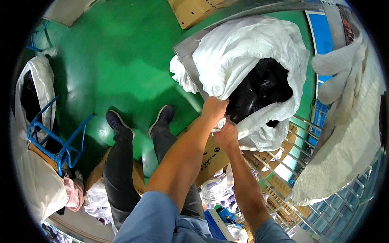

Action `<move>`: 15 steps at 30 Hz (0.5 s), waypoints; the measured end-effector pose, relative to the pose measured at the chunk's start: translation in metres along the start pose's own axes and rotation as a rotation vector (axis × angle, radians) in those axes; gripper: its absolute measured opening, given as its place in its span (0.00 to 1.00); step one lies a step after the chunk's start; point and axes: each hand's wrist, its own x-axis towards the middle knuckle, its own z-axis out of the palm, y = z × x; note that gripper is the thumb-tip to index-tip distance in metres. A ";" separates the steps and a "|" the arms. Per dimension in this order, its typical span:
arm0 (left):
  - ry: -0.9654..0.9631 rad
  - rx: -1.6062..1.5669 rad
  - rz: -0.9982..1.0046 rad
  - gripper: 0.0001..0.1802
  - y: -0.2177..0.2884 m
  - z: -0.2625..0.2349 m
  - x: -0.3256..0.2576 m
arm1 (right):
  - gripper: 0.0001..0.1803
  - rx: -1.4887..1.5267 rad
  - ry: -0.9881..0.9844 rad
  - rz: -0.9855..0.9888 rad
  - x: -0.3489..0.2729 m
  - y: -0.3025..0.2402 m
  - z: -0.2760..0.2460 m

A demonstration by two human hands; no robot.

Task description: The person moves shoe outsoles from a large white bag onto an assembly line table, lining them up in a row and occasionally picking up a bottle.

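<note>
A large white woven sack [243, 44] stands in front of me to the right, its mouth gaping toward me. Inside it lie shiny black moulded pieces [251, 93]; their exact kind I cannot make out. My left hand [215, 110] is closed on the gathered rim of the sack. Just below and to the right of it, my right hand [227, 133] grips the same rim, with a bunched bit of white cloth showing between the two hands. Both forearms reach up from the lower edge, nearly side by side.
A metal rack [300, 137] and a hanging off-white glove-like cloth [344, 113] are on the right. Cardboard boxes [212, 154] and white-purple sneakers [214, 190] sit below my arms. At left, another white sack [42, 77] stands behind an overturned blue-framed stool [60, 141]. The floor [117, 52] is green.
</note>
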 end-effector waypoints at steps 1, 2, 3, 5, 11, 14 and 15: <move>0.007 -0.041 0.012 0.21 -0.002 0.004 -0.007 | 0.33 -0.001 0.008 0.011 -0.004 0.003 0.002; -0.090 0.034 0.047 0.21 -0.004 0.003 -0.008 | 0.33 -0.003 0.010 -0.040 -0.007 0.005 0.003; -0.101 0.037 0.054 0.21 -0.008 -0.003 -0.011 | 0.35 -0.005 0.012 -0.092 -0.011 0.006 0.005; -0.087 0.053 0.211 0.16 -0.016 -0.027 -0.021 | 0.35 -0.012 0.018 -0.155 -0.020 -0.013 0.002; -0.255 -0.232 -0.047 0.16 -0.045 -0.089 -0.083 | 0.26 -0.127 -0.194 -0.222 -0.080 -0.068 -0.006; -0.310 -0.110 0.132 0.15 -0.067 -0.153 -0.130 | 0.25 -0.101 -0.325 -0.288 -0.118 -0.096 0.009; -0.260 -0.083 0.131 0.14 -0.077 -0.170 -0.143 | 0.24 -0.083 -0.358 -0.316 -0.130 -0.112 0.011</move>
